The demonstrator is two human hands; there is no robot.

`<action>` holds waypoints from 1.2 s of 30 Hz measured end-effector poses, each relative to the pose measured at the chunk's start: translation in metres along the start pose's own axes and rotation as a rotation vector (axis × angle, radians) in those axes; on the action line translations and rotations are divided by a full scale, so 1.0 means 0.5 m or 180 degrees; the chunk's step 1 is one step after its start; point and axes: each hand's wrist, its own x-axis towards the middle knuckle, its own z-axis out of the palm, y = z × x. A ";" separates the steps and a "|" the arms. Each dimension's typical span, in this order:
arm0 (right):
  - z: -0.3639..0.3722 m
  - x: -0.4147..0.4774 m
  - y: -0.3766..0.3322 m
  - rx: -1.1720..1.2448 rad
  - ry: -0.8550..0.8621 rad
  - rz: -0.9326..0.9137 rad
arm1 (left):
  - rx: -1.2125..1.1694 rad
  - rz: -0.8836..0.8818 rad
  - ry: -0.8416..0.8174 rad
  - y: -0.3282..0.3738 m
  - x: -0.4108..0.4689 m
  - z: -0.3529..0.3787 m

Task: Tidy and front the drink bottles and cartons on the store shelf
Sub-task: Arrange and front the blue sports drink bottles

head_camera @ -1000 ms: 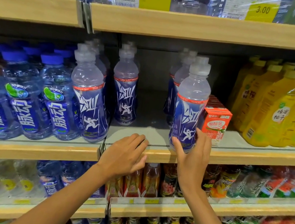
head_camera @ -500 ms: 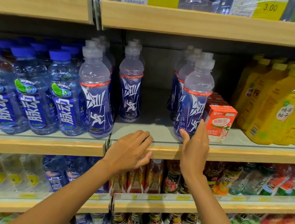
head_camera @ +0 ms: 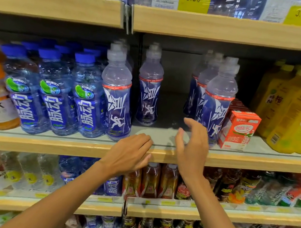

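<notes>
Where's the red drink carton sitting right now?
The red carton stands right of centre in the head view, at the front of the middle shelf, between the front blue-label sports bottle on its left and the yellow bottles on its right.

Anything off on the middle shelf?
Yes: one sports bottle stands set back from the shelf edge, leaving a bare gap in front, while its left neighbour and right neighbour stand at the front. Nothing looks spilled or damaged.
</notes>
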 end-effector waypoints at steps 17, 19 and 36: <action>0.250 0.142 -0.014 0.0929 -0.1329 0.1285 | 0.0681 0.0041 0.0618 -0.015 -0.021 0.043; 0.252 0.148 -0.012 0.0913 -0.1343 0.1156 | 0.0723 0.0021 0.0605 -0.015 -0.018 0.041; -0.014 0.076 -0.034 0.1446 -0.1546 0.1146 | -0.1981 -0.2309 0.1017 0.027 0.010 -0.066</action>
